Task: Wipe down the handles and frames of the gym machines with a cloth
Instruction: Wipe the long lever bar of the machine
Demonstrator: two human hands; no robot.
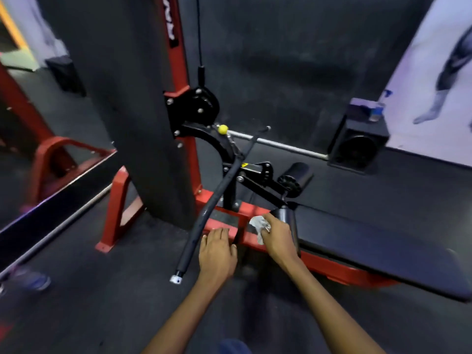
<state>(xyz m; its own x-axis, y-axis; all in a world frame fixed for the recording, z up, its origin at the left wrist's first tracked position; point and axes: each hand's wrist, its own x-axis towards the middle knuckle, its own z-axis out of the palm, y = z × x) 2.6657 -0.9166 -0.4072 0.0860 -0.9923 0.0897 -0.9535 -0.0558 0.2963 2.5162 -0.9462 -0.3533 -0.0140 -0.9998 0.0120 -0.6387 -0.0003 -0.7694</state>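
head cam looking down at a red-framed cable machine (120,200) with a dark upright shroud running up the middle. the right hand (277,237) has a crumpled whitish cloth (259,224) bunched up in its curled fingers, and it's pressed down against the red base rail of the frame just in front of the black footplate, right next to the near end of the black seat pad (370,241). there's a shiny black roller end (286,215) touching or nearly touching the back of that hand, can't tell which. the left hand (217,251) is flat with fingers straight and fairly close together, palm down, fingertips reaching onto the edge of the footplate area, holding nothing. just beside it on the left hangs the long black handle bar (217,200), tilted diagonally, its chrome-capped end down near the floor and the far end up by the cable hook. it isn't being touched by either hand as far as i can see. above that is the black pulley bracket (194,106) with a yellow knob (223,129), cable going straight up. another black foam roller (296,177) sits behind the pad. over by the back wall there's a black speaker box (357,146) on the dark rubber floor, and a mirror with a red frame reflected on the left. whole shot is a bit blurry
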